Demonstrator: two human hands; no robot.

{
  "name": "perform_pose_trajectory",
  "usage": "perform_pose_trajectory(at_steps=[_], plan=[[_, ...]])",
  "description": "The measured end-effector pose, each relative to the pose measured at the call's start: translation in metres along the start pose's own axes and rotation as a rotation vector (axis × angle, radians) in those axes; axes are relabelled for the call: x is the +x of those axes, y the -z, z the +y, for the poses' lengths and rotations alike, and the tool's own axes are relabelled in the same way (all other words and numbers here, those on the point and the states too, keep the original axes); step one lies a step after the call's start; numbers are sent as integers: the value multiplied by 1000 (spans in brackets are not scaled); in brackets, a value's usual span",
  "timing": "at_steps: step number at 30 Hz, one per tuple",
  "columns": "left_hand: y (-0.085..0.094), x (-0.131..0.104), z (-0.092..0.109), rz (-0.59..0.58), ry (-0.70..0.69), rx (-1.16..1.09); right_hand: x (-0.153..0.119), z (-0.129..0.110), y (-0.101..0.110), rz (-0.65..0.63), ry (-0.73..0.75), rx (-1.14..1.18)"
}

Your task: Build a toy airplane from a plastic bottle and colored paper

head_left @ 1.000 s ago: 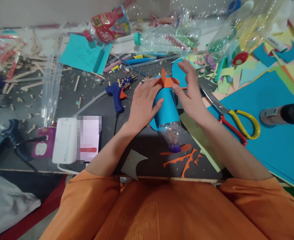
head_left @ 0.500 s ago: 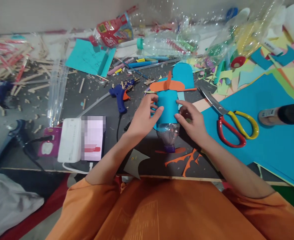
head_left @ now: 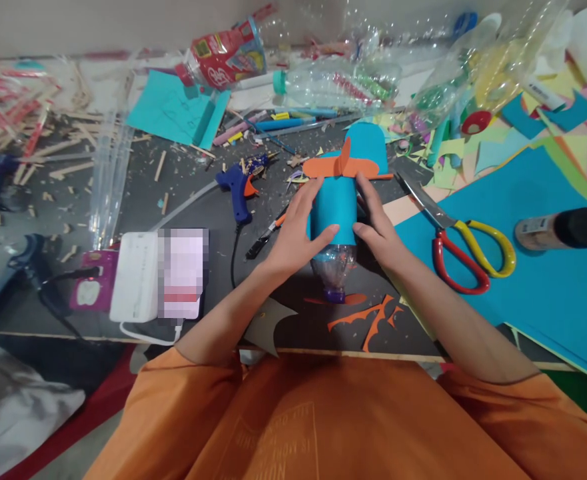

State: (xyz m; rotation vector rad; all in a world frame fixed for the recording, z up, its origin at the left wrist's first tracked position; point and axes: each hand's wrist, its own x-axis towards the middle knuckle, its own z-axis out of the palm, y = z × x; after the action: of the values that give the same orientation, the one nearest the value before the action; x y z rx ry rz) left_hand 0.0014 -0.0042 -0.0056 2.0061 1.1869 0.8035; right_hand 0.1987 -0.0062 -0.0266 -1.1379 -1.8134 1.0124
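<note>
A clear bottle [head_left: 334,265] with a purple cap lies on the dark table, cap toward me, with a blue paper sleeve [head_left: 336,210] wrapped around it. Orange paper pieces [head_left: 342,167] cross at the sleeve's far end. My left hand [head_left: 300,223] rests along the sleeve's left side, and my right hand [head_left: 376,220] lies along its right side, fingers extended on both. Between them they steady the wrapped bottle. Orange scraps [head_left: 366,320] and a grey paper piece [head_left: 270,323] lie near the table's front edge.
To the right are scissors [head_left: 440,220], blue sheets [head_left: 538,293] and a black-capped bottle [head_left: 563,230]. A blue glue gun [head_left: 238,190], a phone [head_left: 183,273] and a white power bank [head_left: 134,277] are on the left. Plastic bottles [head_left: 323,83] and paper scraps fill the back.
My fingers have straightened and slid forward along the sleeve's sides. The orange crossed pieces have shifted slightly right and turned a little. A black-and-orange cutter now shows beside my left hand.
</note>
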Motion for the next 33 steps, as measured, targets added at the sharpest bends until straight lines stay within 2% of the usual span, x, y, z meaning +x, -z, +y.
perform_pose_trajectory(at_steps=[6, 12, 17, 20, 33], plan=[[1, 0, -4, 12, 5, 31, 2, -4, 1, 9, 32, -51], [-9, -4, -5, -32, 66, 12, -1, -7, -5, 60, -8, -154], [-11, -7, -2, -131, 20, 33, -2, -11, -8, -35, -9, -103], [-10, -6, -2, -133, -23, 55, -3, -16, -7, -82, -25, -73], [-7, -5, 0, -130, -48, 66, -3, -18, -6, -77, -24, -49]])
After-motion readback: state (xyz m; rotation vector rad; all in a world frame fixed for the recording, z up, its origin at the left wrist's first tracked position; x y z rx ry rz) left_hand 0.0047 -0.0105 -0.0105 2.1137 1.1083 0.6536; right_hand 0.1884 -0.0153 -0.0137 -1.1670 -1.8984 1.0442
